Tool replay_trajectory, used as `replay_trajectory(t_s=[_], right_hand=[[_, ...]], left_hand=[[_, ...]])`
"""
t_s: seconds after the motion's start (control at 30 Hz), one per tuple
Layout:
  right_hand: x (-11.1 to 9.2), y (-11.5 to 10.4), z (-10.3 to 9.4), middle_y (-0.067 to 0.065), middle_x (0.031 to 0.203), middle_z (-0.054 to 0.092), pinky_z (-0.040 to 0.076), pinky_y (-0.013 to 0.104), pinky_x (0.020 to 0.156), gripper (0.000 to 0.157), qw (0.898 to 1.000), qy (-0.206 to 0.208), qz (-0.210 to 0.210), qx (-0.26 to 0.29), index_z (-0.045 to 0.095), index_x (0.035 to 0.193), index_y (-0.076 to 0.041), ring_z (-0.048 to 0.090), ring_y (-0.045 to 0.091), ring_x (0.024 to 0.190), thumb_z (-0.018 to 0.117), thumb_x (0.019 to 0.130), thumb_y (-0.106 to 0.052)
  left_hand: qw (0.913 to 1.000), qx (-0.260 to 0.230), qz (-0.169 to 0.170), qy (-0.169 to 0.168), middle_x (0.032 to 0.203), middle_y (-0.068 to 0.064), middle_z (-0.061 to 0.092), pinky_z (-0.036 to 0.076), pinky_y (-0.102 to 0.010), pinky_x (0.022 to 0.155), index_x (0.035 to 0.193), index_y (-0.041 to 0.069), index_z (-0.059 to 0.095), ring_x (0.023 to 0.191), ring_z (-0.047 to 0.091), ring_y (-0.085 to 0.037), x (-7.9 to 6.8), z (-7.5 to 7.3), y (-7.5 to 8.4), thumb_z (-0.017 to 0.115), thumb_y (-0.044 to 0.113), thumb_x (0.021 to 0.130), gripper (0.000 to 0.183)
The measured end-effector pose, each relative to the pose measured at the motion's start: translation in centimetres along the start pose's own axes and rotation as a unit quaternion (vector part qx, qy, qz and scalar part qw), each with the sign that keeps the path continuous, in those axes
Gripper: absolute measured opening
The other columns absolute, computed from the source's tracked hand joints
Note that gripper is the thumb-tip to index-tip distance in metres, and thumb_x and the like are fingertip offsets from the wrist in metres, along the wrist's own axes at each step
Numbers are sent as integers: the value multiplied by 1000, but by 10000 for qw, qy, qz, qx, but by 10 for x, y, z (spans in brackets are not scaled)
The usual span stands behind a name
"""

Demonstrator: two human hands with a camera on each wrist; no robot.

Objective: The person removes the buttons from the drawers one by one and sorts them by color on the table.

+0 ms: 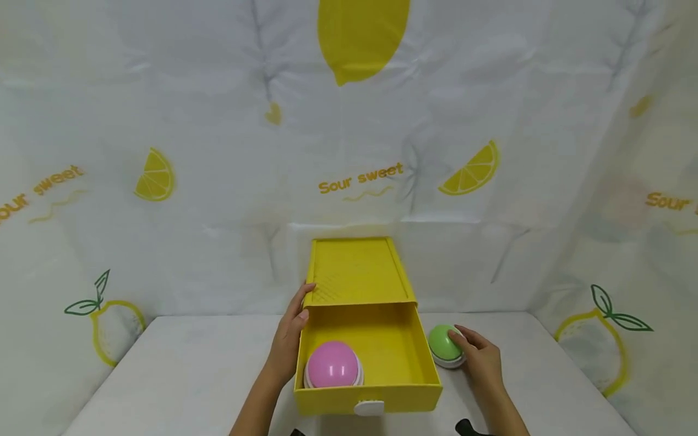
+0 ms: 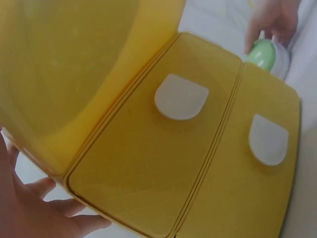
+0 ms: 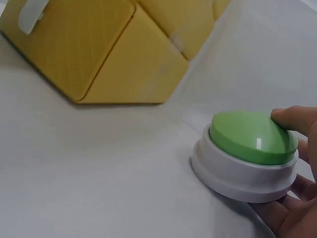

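Observation:
A yellow drawer box (image 1: 360, 272) stands in the middle of the white table with its top drawer (image 1: 389, 351) pulled out. A pink dome button (image 1: 332, 364) on a white base sits in the drawer's front left corner. My left hand (image 1: 286, 342) rests against the box's left side; its fingers (image 2: 69, 207) lie nearly straight along the edge. To the right of the box, my right hand (image 1: 481, 357) grips a green dome button (image 3: 252, 139) with a white base. One fingertip presses the green top while other fingers reach under the base.
Below the open drawer, two closed drawer fronts with white handles (image 2: 182, 97) show in the left wrist view. A white tab handle (image 1: 369, 408) is on the open drawer's front. Behind the table hangs a white lemon-print cloth (image 1: 218, 181).

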State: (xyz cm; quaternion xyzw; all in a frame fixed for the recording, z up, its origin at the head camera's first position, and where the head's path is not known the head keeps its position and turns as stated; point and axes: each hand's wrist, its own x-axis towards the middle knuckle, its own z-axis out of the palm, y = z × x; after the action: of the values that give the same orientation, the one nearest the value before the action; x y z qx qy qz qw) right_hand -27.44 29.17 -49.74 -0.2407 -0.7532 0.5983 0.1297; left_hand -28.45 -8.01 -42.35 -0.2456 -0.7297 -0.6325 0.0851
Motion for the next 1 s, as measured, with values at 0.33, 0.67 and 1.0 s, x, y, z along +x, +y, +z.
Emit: replay_trajectory(t_s=[0.33,0.67,1.0], right_hand=[[-11,10,7,26,142,57,43,56,113,68,9872,651,-776,-1234,62,136,-1,52,45,135,62,96,-56],[-12,22,6,29,131,64,45,60,108,65,9759,1089,-1113,-1529,64,130,4,58,46,126,58,99,-52],[-20,23,6,29,144,54,41,57,114,69,9768,606,-1173,-1686,56,140,1,48,47,138,62,97,-52]], left_hand=[[9998,-190,18,-49,171,-9,14,32,-65,118,157,28,31,153,27,-41,-2,-3,-3,28,29,109,48],[9998,-198,-58,-47,171,-8,15,30,-66,119,157,28,33,154,26,-40,-1,2,-4,30,30,108,49],[9998,-181,88,-75,171,-10,15,27,-65,121,157,25,33,156,22,-39,-1,0,-2,29,28,108,49]])
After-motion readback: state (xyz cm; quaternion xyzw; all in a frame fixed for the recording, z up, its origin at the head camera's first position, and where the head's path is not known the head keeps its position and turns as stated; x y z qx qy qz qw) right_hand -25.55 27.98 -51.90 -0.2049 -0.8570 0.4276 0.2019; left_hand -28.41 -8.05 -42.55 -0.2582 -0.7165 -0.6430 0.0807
